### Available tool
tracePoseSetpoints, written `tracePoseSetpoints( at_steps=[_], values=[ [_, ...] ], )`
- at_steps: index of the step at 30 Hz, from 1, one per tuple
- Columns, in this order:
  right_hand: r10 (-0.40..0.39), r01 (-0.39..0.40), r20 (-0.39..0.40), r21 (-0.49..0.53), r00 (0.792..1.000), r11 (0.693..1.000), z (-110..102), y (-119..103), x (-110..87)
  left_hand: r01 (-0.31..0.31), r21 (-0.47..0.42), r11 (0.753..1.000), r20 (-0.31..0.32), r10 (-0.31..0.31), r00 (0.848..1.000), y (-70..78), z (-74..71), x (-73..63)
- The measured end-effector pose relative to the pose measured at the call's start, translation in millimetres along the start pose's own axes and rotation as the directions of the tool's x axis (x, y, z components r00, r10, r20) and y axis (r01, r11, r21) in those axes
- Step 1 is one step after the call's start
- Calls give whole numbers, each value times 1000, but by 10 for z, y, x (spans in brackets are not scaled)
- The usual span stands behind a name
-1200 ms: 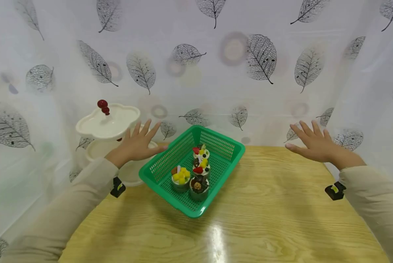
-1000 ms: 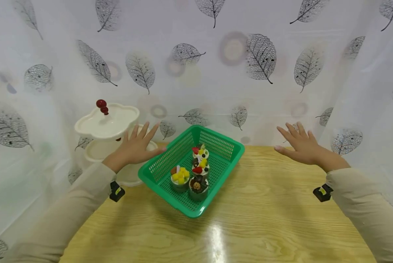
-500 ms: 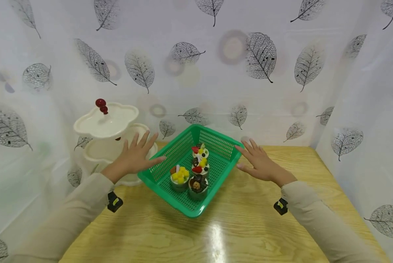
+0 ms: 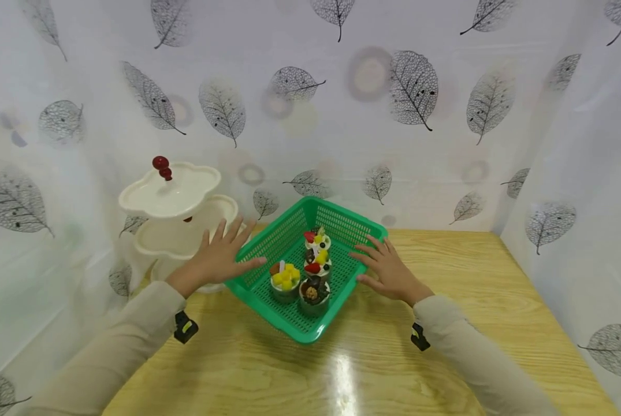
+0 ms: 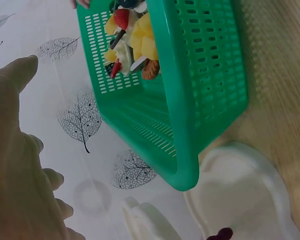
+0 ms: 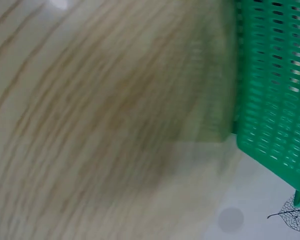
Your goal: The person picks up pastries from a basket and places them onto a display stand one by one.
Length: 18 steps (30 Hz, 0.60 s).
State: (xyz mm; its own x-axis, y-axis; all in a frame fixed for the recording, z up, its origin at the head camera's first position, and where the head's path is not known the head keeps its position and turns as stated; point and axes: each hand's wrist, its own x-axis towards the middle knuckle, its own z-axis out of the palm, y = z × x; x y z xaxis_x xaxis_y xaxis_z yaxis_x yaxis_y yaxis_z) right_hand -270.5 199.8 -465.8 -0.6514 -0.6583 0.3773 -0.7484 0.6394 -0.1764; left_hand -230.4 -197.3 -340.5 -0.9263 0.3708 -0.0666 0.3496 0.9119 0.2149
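Note:
A green plastic basket [image 4: 305,336] stands on the table, holding several dessert cups. One cup has yellow fruit cubes [image 4: 286,277], another a dark chocolate-like topping [image 4: 314,290], and behind them are strawberry-topped cups [image 4: 318,267]. My left hand [image 4: 214,260] hovers with spread fingers at the basket's left side; in the left wrist view the hand [image 5: 15,160] is apart from the basket rim [image 5: 177,100]. My right hand [image 4: 388,270] reaches over the basket's right rim, fingers extended; whether it touches is unclear. The right wrist view shows mostly the basket's perforated wall [image 6: 275,125].
At the left, behind my left hand, stands a white tiered serving stand [image 4: 170,196] with a red knob [image 4: 161,163] on top. The wooden table [image 4: 461,323] meets a leaf-patterned white curtain [image 4: 367,127] at the back and sides.
My right hand has swept left from above the table's right side to the basket's right rim. My left hand has sunk slightly beside the basket. Basket and cups stay put.

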Motion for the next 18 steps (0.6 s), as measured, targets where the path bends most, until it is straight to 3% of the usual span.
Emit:
tracePoseSetpoints(
  at_steps=[8, 18],
  values=[
    [-123, 122, -134, -14, 983, 992, 149, 49, 24, -12, -2, 1000, -1, 12, 1000, 5, 124, -11],
    [-79, 81, -80, 13, 994, 997, 123, 70, 52, -53, 54, 997, -35, 55, 998, 0, 261, -25]
  ],
)
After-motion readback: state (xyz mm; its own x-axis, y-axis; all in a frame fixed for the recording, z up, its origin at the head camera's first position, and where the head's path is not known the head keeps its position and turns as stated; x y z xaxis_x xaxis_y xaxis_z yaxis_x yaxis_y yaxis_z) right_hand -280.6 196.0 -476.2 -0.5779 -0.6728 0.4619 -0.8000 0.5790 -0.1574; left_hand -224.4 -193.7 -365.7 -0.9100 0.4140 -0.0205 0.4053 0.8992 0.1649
